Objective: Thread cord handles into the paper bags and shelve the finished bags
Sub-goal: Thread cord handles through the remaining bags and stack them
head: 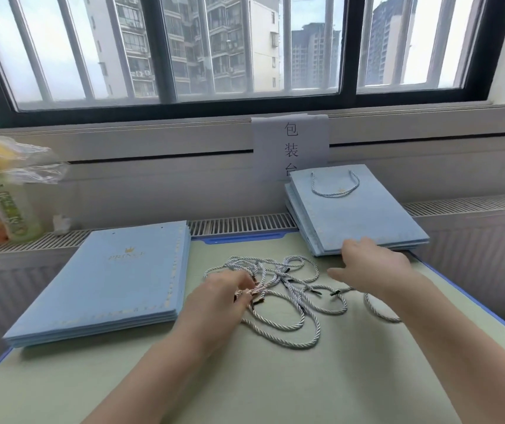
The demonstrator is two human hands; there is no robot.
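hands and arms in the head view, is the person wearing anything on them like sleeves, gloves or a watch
Nothing shows on them. Both forearms are bare right down to the frame's lower edge, with no sleeves in view. The left hand and right hand have no gloves, and no watch, bracelet or rings are visible.

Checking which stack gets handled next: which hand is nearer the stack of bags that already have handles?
Right. The right hand touches the finished stack's near edge; the left hand is apart, pinching cords.
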